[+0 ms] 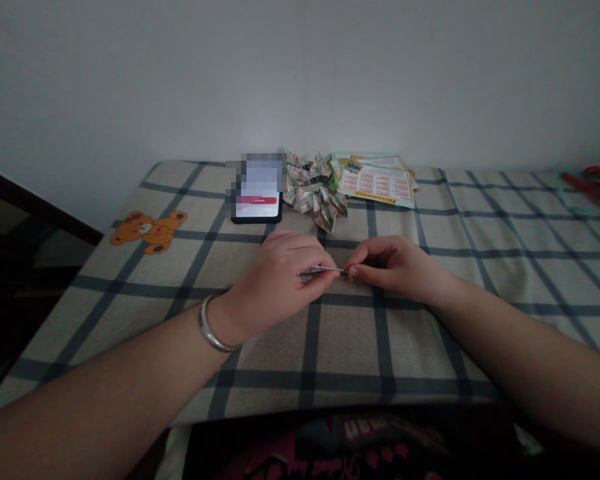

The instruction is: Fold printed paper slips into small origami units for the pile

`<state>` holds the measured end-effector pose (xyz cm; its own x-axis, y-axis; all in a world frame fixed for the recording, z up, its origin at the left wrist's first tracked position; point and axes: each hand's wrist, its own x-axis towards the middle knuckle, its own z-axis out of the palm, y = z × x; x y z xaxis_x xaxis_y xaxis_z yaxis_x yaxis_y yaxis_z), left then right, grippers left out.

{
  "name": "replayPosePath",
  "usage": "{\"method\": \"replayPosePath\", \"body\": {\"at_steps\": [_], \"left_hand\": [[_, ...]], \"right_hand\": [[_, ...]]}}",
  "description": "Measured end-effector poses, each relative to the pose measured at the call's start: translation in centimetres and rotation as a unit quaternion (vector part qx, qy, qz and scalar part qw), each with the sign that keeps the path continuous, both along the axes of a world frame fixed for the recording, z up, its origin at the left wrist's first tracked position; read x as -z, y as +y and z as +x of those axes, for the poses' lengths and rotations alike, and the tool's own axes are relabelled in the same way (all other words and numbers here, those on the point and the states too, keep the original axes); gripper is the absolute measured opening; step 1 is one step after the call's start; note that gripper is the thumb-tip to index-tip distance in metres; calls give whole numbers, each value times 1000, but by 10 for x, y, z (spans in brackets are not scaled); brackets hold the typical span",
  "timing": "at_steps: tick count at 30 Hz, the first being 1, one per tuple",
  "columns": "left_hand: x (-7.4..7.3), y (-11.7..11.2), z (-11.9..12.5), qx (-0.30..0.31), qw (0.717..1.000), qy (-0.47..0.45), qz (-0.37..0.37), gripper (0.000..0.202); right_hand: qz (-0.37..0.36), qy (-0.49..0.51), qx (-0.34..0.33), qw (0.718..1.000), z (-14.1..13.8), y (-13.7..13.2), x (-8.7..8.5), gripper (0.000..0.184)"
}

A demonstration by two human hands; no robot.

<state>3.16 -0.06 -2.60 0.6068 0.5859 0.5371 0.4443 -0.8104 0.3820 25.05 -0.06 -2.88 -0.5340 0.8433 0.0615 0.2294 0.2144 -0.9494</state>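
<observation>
My left hand [275,280] and my right hand [390,265] meet over the middle of a checked cloth [330,333]. Both pinch a small folded strip of printed paper [324,270] between thumb and fingers, one at each end. The strip lies flat and thin just above the cloth. A silver bangle [211,327] circles my left wrist. Behind the hands lies a heap of several small folded paper pieces [314,190].
A phone [257,193] with a lit screen lies at the back left, next to a stack of printed sheets [377,180]. A bear picture [147,230] marks the cloth's left side. Red and green items [597,183] sit at the far right. A white wall rises behind.
</observation>
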Motion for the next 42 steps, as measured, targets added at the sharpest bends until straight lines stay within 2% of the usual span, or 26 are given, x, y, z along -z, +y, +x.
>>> {"method": "replayPosePath", "body": {"at_steps": [8, 13, 17, 21, 23, 26, 33, 38, 42], "left_hand": [[3, 3, 3, -12, 998, -10, -66, 9], [4, 3, 2, -10, 998, -7, -64, 10], [4, 3, 3, -7, 999, -1, -42, 10], [1, 1, 4, -1, 1000, 19, 17, 7], [-1, -1, 4, -11, 999, 24, 36, 8], [-4, -4, 5, -30, 998, 9, 54, 9], [-7, -6, 7, -46, 997, 8, 63, 12], [-6, -7, 8, -50, 997, 20, 57, 13], [-5, -7, 8, -39, 997, 18, 59, 12]], "right_hand": [[19, -14, 4, 1000, 0, 1, 4, 10], [56, -53, 39, 996, -4, -3, 4, 8], [167, -118, 75, 976, -6, -9, 0, 2], [326, -197, 85, 921, -7, -16, -4, 5], [372, -210, 85, 901, -9, -18, -5, 6], [407, -202, 94, 886, -10, -20, -6, 6], [413, -202, 96, 883, -11, -23, -8, 4], [359, -190, 92, 909, -13, -20, -6, 4], [364, -195, 82, 907, -14, -20, -5, 4]]}}
